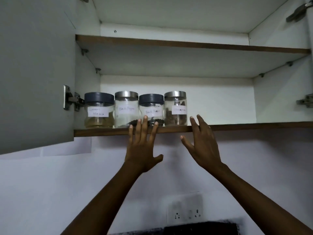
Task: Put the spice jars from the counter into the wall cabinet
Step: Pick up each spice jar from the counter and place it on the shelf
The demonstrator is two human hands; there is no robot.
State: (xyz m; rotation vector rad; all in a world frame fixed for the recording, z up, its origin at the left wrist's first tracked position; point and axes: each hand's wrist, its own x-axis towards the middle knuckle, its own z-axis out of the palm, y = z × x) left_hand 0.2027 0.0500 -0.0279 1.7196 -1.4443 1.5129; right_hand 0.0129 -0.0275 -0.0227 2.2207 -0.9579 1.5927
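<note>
Left hand [142,146] and right hand [201,141] spread, holding nothing; I should nudge the jars [151,110] squarely back from the shelf [254,125] edge.

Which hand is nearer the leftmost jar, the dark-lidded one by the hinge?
Left. The left hand is just right of the leftmost jar, fingertips at the shelf edge; the right hand is farther right, past the rightmost jar.

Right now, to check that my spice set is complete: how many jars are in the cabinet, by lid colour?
Grey-lid jars: 2
Steel-lid jars: 2
Total: 4, all on the lower shelf
</note>
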